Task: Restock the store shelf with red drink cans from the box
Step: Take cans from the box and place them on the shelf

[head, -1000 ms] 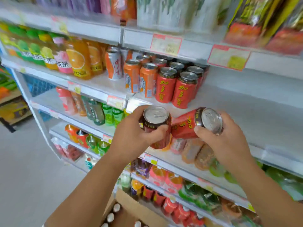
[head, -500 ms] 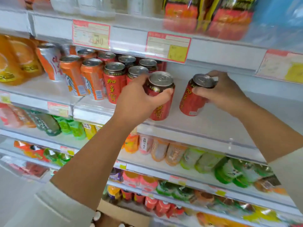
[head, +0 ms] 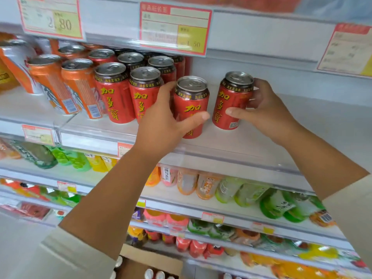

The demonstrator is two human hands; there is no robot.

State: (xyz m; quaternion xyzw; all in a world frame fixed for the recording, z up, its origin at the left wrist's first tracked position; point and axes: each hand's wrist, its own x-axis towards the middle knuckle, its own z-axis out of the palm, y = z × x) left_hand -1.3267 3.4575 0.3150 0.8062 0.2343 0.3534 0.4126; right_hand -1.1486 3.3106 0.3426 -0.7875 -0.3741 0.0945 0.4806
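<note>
Topple risk is hanging over the left can (head: 191,103), which the left hand (head: 163,121) is gripping near the shelf (head: 281,141) lip beside stocked cans (head: 116,93) at 9 o'clock, while the right hand (head: 267,111) is clasping the second can (head: 233,97) at 3 o'clock, should either release hastily.

Bright even light, faint shadows on the shelf (head: 261,137), glints on red cans (head: 191,101) lids, price tags (head: 174,27) and lower rows blurred, wide-angle bending at frame edges.

Red cans (head: 191,101): 加多寶 in yellow; L price tag (head: 50,19) 2.80, mid tag (head: 175,27) 1.50
</note>
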